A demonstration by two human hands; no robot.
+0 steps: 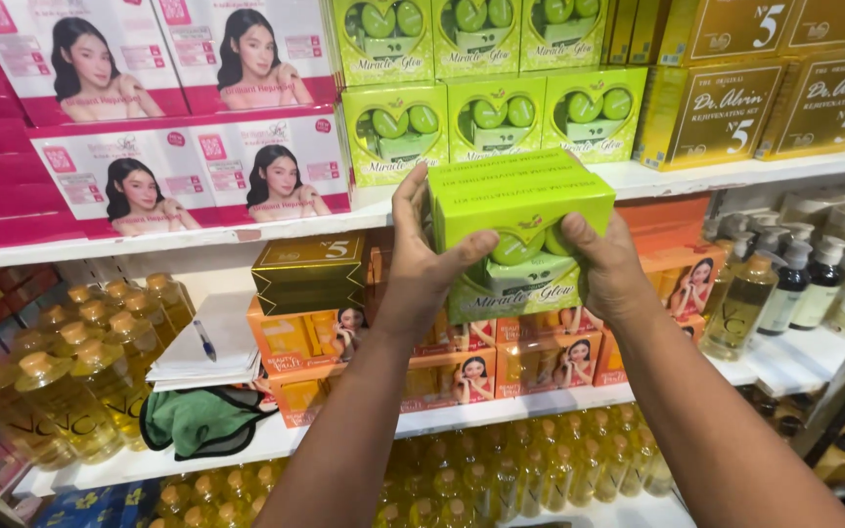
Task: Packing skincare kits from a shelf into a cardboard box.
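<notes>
Lime-green heart-windowed box (518,230) held tilted before the shelves

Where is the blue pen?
In the head view, the blue pen lies on a stack of white papers on the lower shelf, left of the left hand, above a green cloth and beside yellow bottles.

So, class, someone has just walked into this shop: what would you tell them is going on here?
A person holds a lime-green box in front of the shelves, the left hand gripping one side and the right hand the other. Just behind it, matching green boxes are stacked on the upper shelf, between pink boxes and gold boxes. Lower down sit orange boxes, bottles of yellow liquid, and a notepad with a pen.
</notes>
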